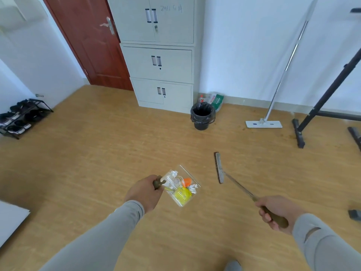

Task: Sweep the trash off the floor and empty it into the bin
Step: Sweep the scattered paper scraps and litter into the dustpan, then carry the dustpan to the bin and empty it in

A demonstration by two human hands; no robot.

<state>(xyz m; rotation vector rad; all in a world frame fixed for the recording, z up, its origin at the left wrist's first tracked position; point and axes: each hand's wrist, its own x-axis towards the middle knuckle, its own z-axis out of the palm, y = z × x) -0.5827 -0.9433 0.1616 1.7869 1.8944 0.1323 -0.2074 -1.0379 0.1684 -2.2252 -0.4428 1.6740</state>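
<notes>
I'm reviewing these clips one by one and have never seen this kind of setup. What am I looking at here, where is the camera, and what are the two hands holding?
There is no machine: one wide-angle camera sits on a person's head, looking forward and down at their own arms in grey sleeves. The left hand grips the handle of a clear dustpan, which holds trash: white paper scraps and yellow and orange pieces. The right hand grips a small broom by its brown handle. Ahead on the wooden floor, beside a grey cabinet, stands a black bin lined with a bag. A flat mop leans on the wall.
</notes>
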